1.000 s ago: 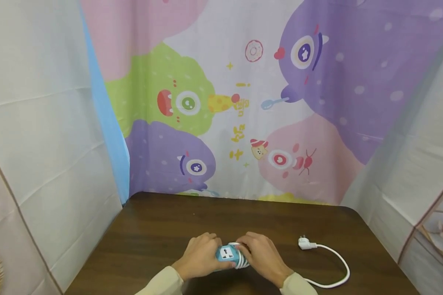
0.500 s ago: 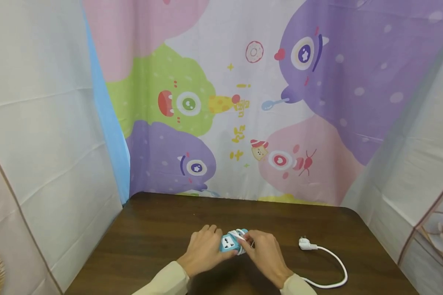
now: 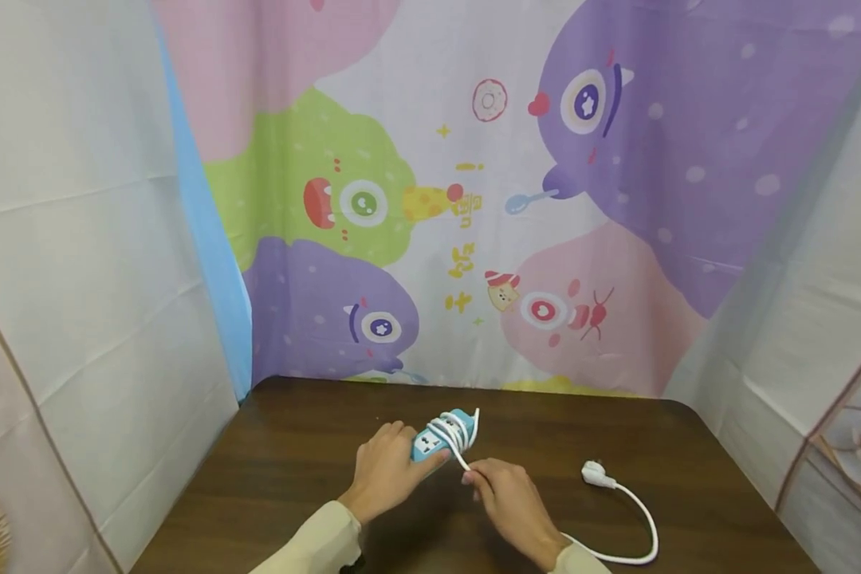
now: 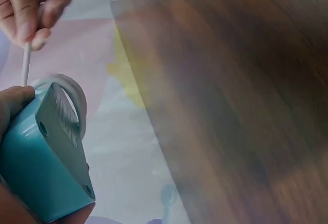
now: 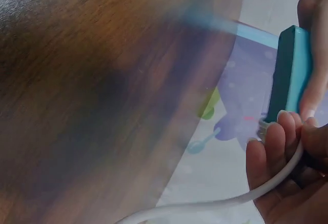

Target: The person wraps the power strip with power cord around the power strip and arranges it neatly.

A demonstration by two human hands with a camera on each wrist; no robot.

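My left hand (image 3: 387,466) grips the near end of a blue power strip (image 3: 421,454) with white socket faces, tilted above the table. White cord (image 3: 450,431) is wound several times around the strip's far part, and a loop sticks out past its far right side. Between thumb and fingers, my right hand (image 3: 505,502) pinches the cord close to the strip's right. The left wrist view shows the strip's teal underside (image 4: 61,131) with cord crossing it. In the right wrist view the free cord (image 5: 225,202) runs across the right hand's curled fingers (image 5: 274,144).
The cord's white plug (image 3: 598,474) lies on the dark wooden table (image 3: 316,422) at the right, its cord curving back toward the right sleeve. A cartoon-printed curtain (image 3: 459,351) hangs behind the table, with pale cloth (image 3: 115,319) at the sides.
Both hands have parted somewhat; the power strip has moved up and left, away from me. The right hand has drawn the cord out to the right of it. The plug has turned slightly.
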